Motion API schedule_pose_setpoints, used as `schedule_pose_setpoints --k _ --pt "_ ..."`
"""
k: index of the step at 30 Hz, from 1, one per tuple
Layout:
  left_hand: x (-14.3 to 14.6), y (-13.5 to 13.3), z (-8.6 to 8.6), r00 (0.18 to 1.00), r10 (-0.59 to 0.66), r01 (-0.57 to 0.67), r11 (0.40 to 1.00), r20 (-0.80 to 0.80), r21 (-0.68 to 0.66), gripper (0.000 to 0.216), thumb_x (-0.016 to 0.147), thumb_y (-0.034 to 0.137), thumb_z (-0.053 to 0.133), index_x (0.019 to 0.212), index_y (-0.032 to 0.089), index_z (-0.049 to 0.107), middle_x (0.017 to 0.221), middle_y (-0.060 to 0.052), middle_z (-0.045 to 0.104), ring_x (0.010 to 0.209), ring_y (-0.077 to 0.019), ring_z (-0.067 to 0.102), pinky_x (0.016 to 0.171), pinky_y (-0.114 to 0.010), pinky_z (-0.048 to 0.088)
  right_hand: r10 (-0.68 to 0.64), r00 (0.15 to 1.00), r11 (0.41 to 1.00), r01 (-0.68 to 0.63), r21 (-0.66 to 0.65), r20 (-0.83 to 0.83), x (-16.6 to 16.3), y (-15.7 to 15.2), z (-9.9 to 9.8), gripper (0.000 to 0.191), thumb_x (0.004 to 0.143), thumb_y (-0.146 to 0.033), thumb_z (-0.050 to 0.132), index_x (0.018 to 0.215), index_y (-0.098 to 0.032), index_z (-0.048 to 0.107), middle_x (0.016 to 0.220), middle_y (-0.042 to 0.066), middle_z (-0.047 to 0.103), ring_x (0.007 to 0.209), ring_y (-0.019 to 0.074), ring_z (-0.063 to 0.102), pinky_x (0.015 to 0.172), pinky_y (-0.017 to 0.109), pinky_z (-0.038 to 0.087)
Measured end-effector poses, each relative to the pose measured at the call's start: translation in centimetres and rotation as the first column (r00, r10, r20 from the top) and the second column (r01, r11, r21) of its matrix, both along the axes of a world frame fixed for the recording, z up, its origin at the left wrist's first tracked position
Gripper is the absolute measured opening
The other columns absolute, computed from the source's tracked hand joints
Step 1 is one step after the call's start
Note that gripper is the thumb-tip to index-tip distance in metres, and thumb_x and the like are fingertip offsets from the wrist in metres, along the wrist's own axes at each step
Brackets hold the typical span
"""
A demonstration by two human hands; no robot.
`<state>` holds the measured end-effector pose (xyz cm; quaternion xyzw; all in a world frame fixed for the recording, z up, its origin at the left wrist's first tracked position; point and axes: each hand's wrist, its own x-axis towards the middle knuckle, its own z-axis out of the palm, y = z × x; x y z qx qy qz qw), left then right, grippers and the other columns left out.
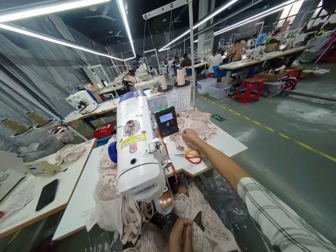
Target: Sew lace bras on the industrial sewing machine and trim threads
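My right hand [189, 135] reaches far across the table, fingers curled down onto a pile of pale pink lace pieces [197, 125] beside the sewing machine's control panel [166, 121]. My left hand [181, 235] is low in front of me, fingers pressed together on pale lace fabric [207, 224] in my lap. The white sewing machine [136, 147] stands between the two hands. Scissors with yellow and red handles [193, 156] lie on the table just under my right forearm.
More lace fabric [107, 182] is heaped left of the machine. A black phone [47, 194] lies on the left table. Thread cones [181, 76] stand behind the machine. Other people work at distant tables [262, 57]. A red stool [249, 87] and plastic bins [218, 90] stand on the floor at right.
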<state>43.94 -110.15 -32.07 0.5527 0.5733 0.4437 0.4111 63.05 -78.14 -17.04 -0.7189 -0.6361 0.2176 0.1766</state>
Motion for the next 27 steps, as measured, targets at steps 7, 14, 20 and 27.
schedule_pose_setpoints --k 7,14,20,27 --pt "-1.6 -0.4 2.5 0.985 0.163 -0.163 0.987 0.058 0.002 0.052 0.092 0.063 0.053 0.103 0.020 0.079 0.113 -0.014 0.077 0.108 -0.0271 0.071 0.095 -0.033 0.056 0.226 0.861 0.973 -0.221 0.065 -0.455 -0.8 -12.6 -1.5 0.035 0.101 -0.040 0.045 0.126 -0.016 0.051 0.093 0.006 0.074 0.065 0.0127 0.061 0.059 0.025 0.049" --pt "-1.7 -0.2 6.0 0.987 -0.131 0.142 0.982 -0.094 0.121 0.053 0.094 0.061 0.051 0.085 0.016 0.077 0.076 -0.008 0.073 0.072 -0.0176 0.067 0.068 -0.024 0.053 0.122 0.199 0.916 -0.399 0.034 -0.972 -4.1 -25.2 -6.8 0.077 0.072 -0.053 0.084 0.132 -0.024 0.045 0.087 -0.001 0.066 0.071 0.0113 0.063 0.058 0.022 0.049" --pt "-1.9 0.8 7.6 0.951 -0.253 0.267 0.962 -0.179 0.060 0.040 0.098 0.040 0.048 0.074 0.018 0.072 0.068 -0.004 0.070 0.063 -0.0150 0.064 0.062 -0.023 0.049 0.127 0.432 0.887 -0.452 -0.093 -0.893 -4.3 -24.6 -7.5 0.050 0.071 -0.063 0.078 0.081 -0.016 0.066 0.060 -0.004 0.058 0.050 0.0085 0.051 0.048 0.022 0.041" --pt "-6.3 2.9 6.1 0.805 0.152 0.119 0.906 -0.574 0.406 0.033 0.101 0.023 0.045 0.119 0.020 0.072 0.117 -0.012 0.073 0.107 -0.0185 0.069 0.088 -0.026 0.054 0.138 0.437 0.911 -0.409 -0.059 -0.889 -5.8 -19.7 -7.7 0.045 0.069 -0.058 0.080 0.079 -0.018 0.062 0.056 -0.003 0.062 0.048 0.0104 0.057 0.048 0.021 0.045"
